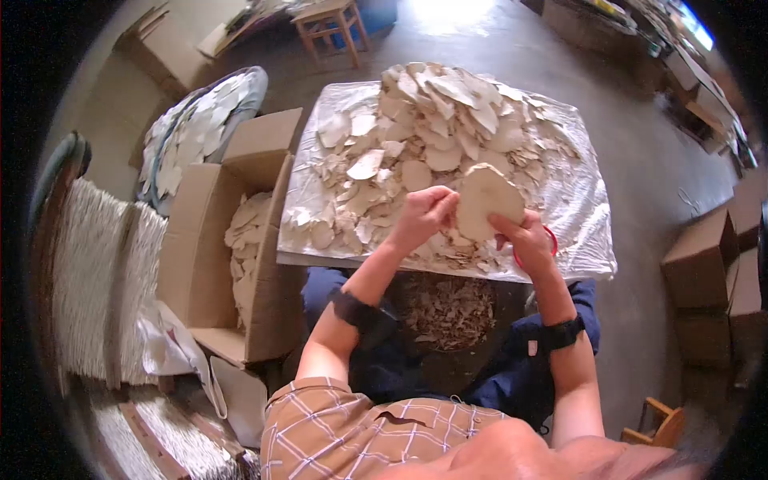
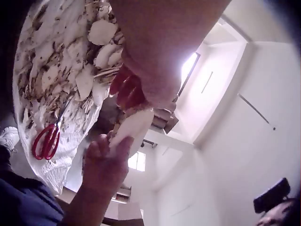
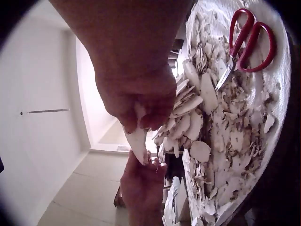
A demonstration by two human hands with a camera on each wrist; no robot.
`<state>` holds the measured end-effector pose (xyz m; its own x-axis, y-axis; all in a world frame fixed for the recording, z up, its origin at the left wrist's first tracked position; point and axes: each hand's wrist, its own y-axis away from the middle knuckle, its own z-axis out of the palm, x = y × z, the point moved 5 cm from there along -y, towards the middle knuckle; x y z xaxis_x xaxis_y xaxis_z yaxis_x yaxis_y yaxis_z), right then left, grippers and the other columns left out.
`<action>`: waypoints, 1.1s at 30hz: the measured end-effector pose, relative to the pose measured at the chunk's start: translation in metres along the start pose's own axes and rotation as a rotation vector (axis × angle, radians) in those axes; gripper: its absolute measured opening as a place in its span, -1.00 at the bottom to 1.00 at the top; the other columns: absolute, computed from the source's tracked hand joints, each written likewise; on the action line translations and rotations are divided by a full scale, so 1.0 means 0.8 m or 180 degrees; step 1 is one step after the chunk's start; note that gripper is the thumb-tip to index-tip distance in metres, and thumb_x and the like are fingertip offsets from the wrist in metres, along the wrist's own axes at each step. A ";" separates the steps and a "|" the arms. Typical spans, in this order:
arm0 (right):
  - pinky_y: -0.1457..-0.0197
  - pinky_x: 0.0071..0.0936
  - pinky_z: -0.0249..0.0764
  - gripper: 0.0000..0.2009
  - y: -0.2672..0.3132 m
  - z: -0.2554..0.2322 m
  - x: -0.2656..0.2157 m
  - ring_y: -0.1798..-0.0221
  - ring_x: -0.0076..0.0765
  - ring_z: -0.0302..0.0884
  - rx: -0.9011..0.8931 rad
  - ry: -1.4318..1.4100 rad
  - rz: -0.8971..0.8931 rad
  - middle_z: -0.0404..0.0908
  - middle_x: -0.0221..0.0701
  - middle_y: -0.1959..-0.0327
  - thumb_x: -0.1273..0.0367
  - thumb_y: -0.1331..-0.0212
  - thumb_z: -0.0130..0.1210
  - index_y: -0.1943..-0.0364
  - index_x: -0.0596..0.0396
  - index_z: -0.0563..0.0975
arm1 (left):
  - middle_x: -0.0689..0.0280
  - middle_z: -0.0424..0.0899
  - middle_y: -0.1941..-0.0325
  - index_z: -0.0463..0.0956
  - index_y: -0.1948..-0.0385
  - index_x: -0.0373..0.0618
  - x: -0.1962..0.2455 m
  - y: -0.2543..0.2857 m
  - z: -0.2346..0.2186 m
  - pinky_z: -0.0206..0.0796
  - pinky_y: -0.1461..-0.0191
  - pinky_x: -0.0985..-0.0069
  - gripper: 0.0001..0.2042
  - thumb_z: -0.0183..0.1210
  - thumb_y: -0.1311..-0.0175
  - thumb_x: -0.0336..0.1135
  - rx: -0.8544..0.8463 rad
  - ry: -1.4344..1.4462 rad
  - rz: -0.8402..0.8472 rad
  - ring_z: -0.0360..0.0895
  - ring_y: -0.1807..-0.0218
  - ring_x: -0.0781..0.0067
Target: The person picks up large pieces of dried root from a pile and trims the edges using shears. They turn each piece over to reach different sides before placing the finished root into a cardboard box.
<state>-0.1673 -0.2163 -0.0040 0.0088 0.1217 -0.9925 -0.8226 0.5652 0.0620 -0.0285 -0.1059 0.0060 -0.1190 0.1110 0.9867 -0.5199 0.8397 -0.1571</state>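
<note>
In the head view, my right hand (image 1: pixel 524 236) holds a large, flat, pale slice (image 1: pixel 486 200) with a rough brownish rim, the thumb lying across its face. My left hand (image 1: pixel 424 214) has its fingers curled at the slice's left edge, pinching there. The left wrist view shows the slice (image 2: pixel 134 129) nearly side-on between both hands. From the right wrist, the left fingertips meet the lower end of the slice (image 3: pixel 136 143). Red-handled scissors (image 3: pixel 254 44) lie on the white cloth beside the right hand, partly hidden by it in the head view.
A cloth-covered table (image 1: pixel 588 212) bears a tall heap of pale slices (image 1: pixel 448 104) and scattered scraps. To the left stands an open cardboard box (image 1: pixel 192 240) with slices inside. A container of trimmings (image 1: pixel 452 316) sits between the knees. Cardboard boxes (image 1: pixel 704 264) stand at right.
</note>
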 end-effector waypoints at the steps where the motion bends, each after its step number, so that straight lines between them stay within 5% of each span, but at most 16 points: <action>1: 0.65 -0.70 0.24 -0.82 0.001 0.002 0.001 0.66 -0.69 0.32 -0.0056 -0.0043 -0.0046 0.47 -0.52 0.63 0.34 -0.02 0.12 0.50 0.20 0.53 | 0.39 0.48 0.68 0.48 0.46 -0.25 0.000 0.000 0.003 0.26 0.57 0.70 -0.83 0.00 -0.20 -0.35 -0.0073 0.0042 0.0005 0.41 0.64 0.68; 3: 0.65 -0.70 0.24 -0.83 -0.001 0.009 -0.001 0.66 -0.69 0.32 -0.0143 -0.0103 -0.0115 0.47 -0.53 0.64 0.35 -0.02 0.12 0.50 0.20 0.53 | 0.36 0.48 0.61 0.46 0.50 -0.30 0.006 0.002 -0.003 0.28 0.50 0.68 -0.83 -0.03 -0.21 -0.41 -0.0075 -0.1267 0.0272 0.40 0.58 0.69; 5: 0.64 -0.73 0.24 -0.85 0.004 0.015 0.000 0.68 -0.69 0.31 -0.0090 -0.0148 -0.0047 0.46 -0.53 0.65 0.37 -0.02 0.11 0.50 0.19 0.52 | 0.25 0.49 0.62 0.44 0.52 -0.28 0.009 0.005 -0.004 0.29 0.52 0.60 -0.85 -0.01 -0.18 -0.40 0.0011 -0.1429 0.0321 0.44 0.61 0.51; 7: 0.64 -0.72 0.23 -0.85 0.002 0.017 0.008 0.70 -0.69 0.29 -0.0034 -0.0130 -0.0064 0.45 -0.54 0.65 0.37 -0.02 0.12 0.51 0.19 0.51 | 0.13 0.49 0.60 0.43 0.53 -0.26 0.029 0.010 0.001 0.30 0.52 0.50 -0.87 0.01 -0.14 -0.40 0.0334 -0.2692 0.1556 0.46 0.59 0.23; 10: 0.66 -0.69 0.23 -0.85 -0.002 0.017 0.015 0.71 -0.68 0.27 0.0235 -0.0010 -0.0214 0.43 -0.53 0.68 0.38 -0.03 0.11 0.54 0.19 0.50 | 0.16 0.49 0.59 0.38 0.56 -0.19 0.031 0.014 0.004 0.30 0.53 0.36 -0.87 0.00 -0.11 -0.36 0.0465 -0.3218 0.1463 0.48 0.53 0.15; 14: 0.67 -0.67 0.23 -0.85 -0.008 0.004 0.006 0.72 -0.67 0.27 0.0589 -0.0215 -0.0324 0.42 -0.52 0.70 0.40 -0.03 0.09 0.56 0.20 0.49 | 0.21 0.51 0.58 0.42 0.47 -0.21 0.021 0.013 0.000 0.33 0.52 0.46 -0.87 0.01 -0.13 -0.34 0.0711 -0.2911 0.1502 0.50 0.56 0.31; 16: 0.67 -0.67 0.23 -0.86 -0.008 0.005 0.007 0.72 -0.67 0.27 0.0572 -0.0371 -0.0245 0.43 -0.52 0.69 0.40 -0.03 0.08 0.54 0.21 0.50 | 0.29 0.54 0.53 0.45 0.33 -0.23 -0.007 0.006 -0.007 0.35 0.50 0.58 -0.82 0.00 -0.19 -0.31 0.0174 -0.0911 -0.0233 0.50 0.55 0.52; 22: 0.64 -0.68 0.24 -0.85 -0.002 0.013 -0.002 0.68 -0.66 0.28 0.0408 -0.0667 -0.0013 0.48 -0.48 0.61 0.38 -0.05 0.07 0.44 0.22 0.51 | 0.32 0.54 0.49 0.45 0.27 -0.30 -0.012 0.007 -0.003 0.37 0.40 0.65 -0.75 -0.02 -0.23 -0.26 -0.0498 0.0674 -0.0934 0.48 0.51 0.60; 30: 0.59 -0.62 0.26 -0.84 -0.003 0.012 0.003 0.63 -0.63 0.34 0.0357 -0.0164 -0.0184 0.50 -0.43 0.58 0.39 -0.06 0.05 0.43 0.24 0.52 | 0.32 0.55 0.54 0.47 0.39 -0.30 -0.007 0.008 0.000 0.35 0.43 0.66 -0.80 -0.01 -0.21 -0.31 -0.0421 -0.0192 -0.0674 0.49 0.50 0.60; 32: 0.51 -0.50 0.30 -0.84 0.011 0.024 -0.031 0.59 -0.55 0.37 0.0798 0.1937 -0.2057 0.49 -0.38 0.58 0.39 -0.06 0.04 0.41 0.23 0.51 | 0.30 0.54 0.61 0.44 0.46 -0.26 -0.007 0.010 0.003 0.32 0.48 0.64 -0.86 0.02 -0.17 -0.37 -0.0080 -0.1314 -0.0262 0.47 0.55 0.64; 33: 0.51 -0.50 0.30 -0.84 0.012 0.028 -0.028 0.59 -0.55 0.37 0.0779 0.1935 -0.2041 0.49 -0.38 0.58 0.39 -0.06 0.04 0.41 0.23 0.51 | 0.30 0.54 0.61 0.44 0.46 -0.26 -0.012 0.011 0.005 0.32 0.48 0.64 -0.86 0.02 -0.17 -0.37 -0.0069 -0.1308 -0.0282 0.47 0.55 0.64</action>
<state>-0.1628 -0.1957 0.0215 0.0645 -0.6862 -0.7246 -0.6193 0.5418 -0.5682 -0.0355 -0.1020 -0.0047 -0.4043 -0.1798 0.8968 -0.5259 0.8479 -0.0671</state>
